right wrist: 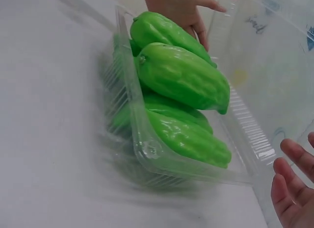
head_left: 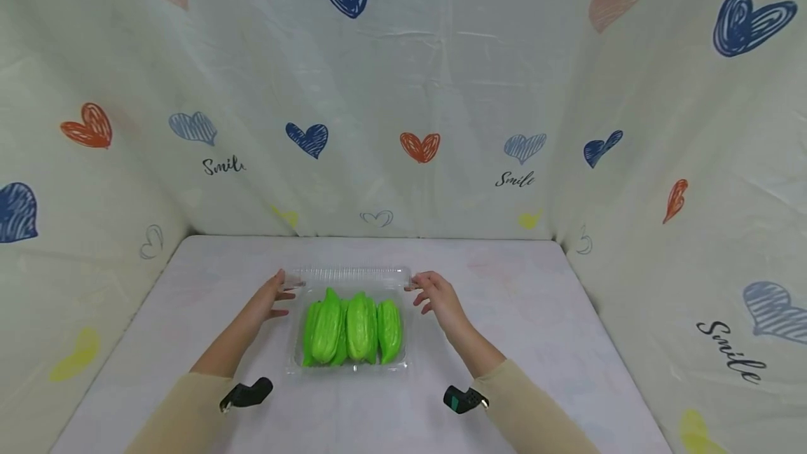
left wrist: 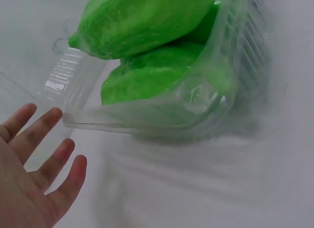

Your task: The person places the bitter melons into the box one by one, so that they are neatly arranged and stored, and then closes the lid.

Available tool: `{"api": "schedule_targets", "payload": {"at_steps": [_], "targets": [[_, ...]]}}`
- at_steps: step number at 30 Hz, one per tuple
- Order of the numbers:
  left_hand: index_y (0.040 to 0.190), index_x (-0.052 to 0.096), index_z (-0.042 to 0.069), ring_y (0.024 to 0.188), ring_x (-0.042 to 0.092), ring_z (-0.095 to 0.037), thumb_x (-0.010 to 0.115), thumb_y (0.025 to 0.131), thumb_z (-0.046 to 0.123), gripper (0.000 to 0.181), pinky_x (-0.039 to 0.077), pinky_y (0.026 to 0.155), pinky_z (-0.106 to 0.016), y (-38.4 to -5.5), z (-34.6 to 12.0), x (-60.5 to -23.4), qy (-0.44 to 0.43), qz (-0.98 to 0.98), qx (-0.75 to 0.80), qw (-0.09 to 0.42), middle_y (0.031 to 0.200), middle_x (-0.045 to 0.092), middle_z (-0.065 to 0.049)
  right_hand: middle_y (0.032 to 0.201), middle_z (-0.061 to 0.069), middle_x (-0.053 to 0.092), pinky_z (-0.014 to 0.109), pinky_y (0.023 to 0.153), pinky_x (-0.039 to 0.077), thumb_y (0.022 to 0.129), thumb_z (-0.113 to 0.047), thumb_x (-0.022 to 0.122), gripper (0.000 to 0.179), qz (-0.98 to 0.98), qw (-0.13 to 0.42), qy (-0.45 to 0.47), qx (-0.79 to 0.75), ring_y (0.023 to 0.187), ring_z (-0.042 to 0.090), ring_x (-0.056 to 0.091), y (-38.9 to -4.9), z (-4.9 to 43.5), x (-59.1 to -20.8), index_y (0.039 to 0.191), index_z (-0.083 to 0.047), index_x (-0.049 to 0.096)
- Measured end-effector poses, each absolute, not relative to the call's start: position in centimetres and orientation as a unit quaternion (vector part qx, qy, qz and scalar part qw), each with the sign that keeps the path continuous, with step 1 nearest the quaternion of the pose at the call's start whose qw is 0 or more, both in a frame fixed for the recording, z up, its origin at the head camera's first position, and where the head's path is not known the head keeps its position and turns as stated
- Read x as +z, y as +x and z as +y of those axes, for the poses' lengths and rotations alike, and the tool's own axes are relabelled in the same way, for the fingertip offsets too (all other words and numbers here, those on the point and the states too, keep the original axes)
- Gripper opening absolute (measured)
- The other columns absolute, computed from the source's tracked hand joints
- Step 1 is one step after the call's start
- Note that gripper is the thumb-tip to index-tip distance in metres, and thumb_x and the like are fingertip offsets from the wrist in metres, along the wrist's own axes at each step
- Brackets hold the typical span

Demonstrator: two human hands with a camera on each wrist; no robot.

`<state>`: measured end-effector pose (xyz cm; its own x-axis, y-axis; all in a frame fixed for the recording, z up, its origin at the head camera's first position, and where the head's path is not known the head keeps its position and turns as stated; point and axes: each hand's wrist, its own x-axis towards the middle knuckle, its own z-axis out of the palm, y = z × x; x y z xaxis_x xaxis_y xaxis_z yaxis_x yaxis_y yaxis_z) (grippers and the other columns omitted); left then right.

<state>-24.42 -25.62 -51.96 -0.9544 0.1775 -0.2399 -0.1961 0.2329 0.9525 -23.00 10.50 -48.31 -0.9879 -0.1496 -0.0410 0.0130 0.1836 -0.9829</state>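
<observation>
A clear plastic clamshell box [head_left: 293, 363] lies on the table with its transparent lid [head_left: 353, 273] raised at the far side. Inside sit several bright green, lumpy vegetables [head_left: 361, 328] with pointed ends, like bitter melons, side by side. My left hand [head_left: 271, 298] pinches the lid's left corner; in its wrist view the other fingers [left wrist: 41, 135] spread out beside the box. At the lid's right corner my right hand [head_left: 439, 298] pinches the plastic, its remaining fingers [right wrist: 294, 179] loosely bent. Both thumbs are largely hidden in the wrist views.
The white table [head_left: 504, 279] extends around the box. Behind it and at both sides hangs a pale cloth [head_left: 466, 104] printed with hearts and words. A dark wrist device [head_left: 249, 394] sits on the left sleeve, and another [head_left: 463, 399] on the right.
</observation>
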Motion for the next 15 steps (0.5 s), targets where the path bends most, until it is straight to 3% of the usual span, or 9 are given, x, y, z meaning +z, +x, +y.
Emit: {"api": "schedule_targets", "payload": {"at_steps": [2, 3, 4, 5, 9, 10, 15], "targets": [[0.145, 0.028, -0.008, 0.124, 0.045, -0.044, 0.025, 0.104, 0.051, 0.072, 0.049, 0.089, -0.052, -24.6, -25.7, -52.3, -0.021, 0.772, 0.616, 0.152, 0.137, 0.041, -0.031, 0.106, 0.020, 0.068, 0.038, 0.063, 0.052, 0.102, -0.020, 0.053, 0.027, 0.770, 0.057, -0.033, -0.634, 0.078, 0.031, 0.062, -22.6, 10.4, -48.5, 0.108, 0.005, 0.060], [0.142, 0.036, -0.003, 0.116, 0.052, -0.039, 0.028, 0.104, 0.050, 0.065, 0.051, 0.086, -0.048, -25.0, -26.0, -53.1, -0.025, 0.765, 0.625, 0.154, 0.129, 0.048, -0.026, 0.106, 0.018, 0.069, 0.038, 0.063, 0.052, 0.101, -0.019, 0.055, 0.026, 0.772, 0.054, -0.029, -0.632, 0.076, 0.029, 0.061, -22.4, 10.3, -48.7, 0.108, 0.005, 0.061], [0.139, 0.037, -0.004, 0.116, 0.052, -0.039, 0.028, 0.106, 0.046, 0.061, 0.052, 0.086, -0.048, -24.8, -25.8, -52.8, -0.029, 0.771, 0.618, 0.150, 0.129, 0.047, -0.027, 0.106, 0.017, 0.069, 0.039, 0.064, 0.052, 0.100, -0.019, 0.056, 0.025, 0.774, 0.054, -0.027, -0.630, 0.077, 0.027, 0.061, -21.9, 10.2, -48.1, 0.108, 0.004, 0.061], [0.141, 0.030, -0.010, 0.121, 0.045, -0.046, 0.025, 0.107, 0.042, 0.062, 0.049, 0.090, -0.051, -24.1, -25.2, -51.6, -0.052, 0.785, 0.597, 0.155, 0.133, 0.040, -0.034, 0.105, 0.016, 0.070, 0.038, 0.065, 0.052, 0.100, -0.020, 0.057, 0.024, 0.777, 0.056, -0.027, -0.626, 0.077, 0.025, 0.061, -21.5, 10.1, -47.8, 0.108, 0.003, 0.061], [0.136, 0.034, -0.012, 0.120, 0.043, -0.049, 0.026, 0.108, 0.033, 0.054, 0.051, 0.087, -0.050, -22.7, -24.6, -50.3, -0.037, 0.797, 0.587, 0.137, 0.131, 0.040, -0.037, 0.103, 0.019, 0.069, 0.039, 0.066, 0.052, 0.099, -0.017, 0.057, 0.025, 0.783, 0.063, -0.035, -0.618, 0.075, 0.022, 0.060, -20.5, 10.1, -47.1, 0.110, 0.006, 0.060], [0.140, 0.024, -0.015, 0.127, 0.033, -0.055, 0.024, 0.108, 0.030, 0.056, 0.049, 0.089, -0.054, -21.9, -24.1, -49.3, -0.033, 0.806, 0.576, 0.131, 0.140, 0.029, -0.040, 0.103, 0.020, 0.068, 0.039, 0.066, 0.052, 0.099, -0.016, 0.057, 0.025, 0.782, 0.066, -0.037, -0.618, 0.075, 0.022, 0.059, -20.4, 10.2, -47.3, 0.110, 0.006, 0.060], [0.145, 0.026, -0.008, 0.128, 0.035, -0.052, 0.027, 0.107, 0.039, 0.061, 0.047, 0.086, -0.048, -20.5, -24.6, -49.6, -0.021, 0.812, 0.569, 0.127, 0.148, 0.029, -0.035, 0.099, 0.016, 0.068, 0.028, 0.059, 0.048, 0.097, -0.021, 0.061, 0.031, 0.778, 0.063, -0.029, -0.625, 0.071, 0.015, 0.056, -20.8, 10.8, -50.3, 0.115, 0.004, 0.062]]}}
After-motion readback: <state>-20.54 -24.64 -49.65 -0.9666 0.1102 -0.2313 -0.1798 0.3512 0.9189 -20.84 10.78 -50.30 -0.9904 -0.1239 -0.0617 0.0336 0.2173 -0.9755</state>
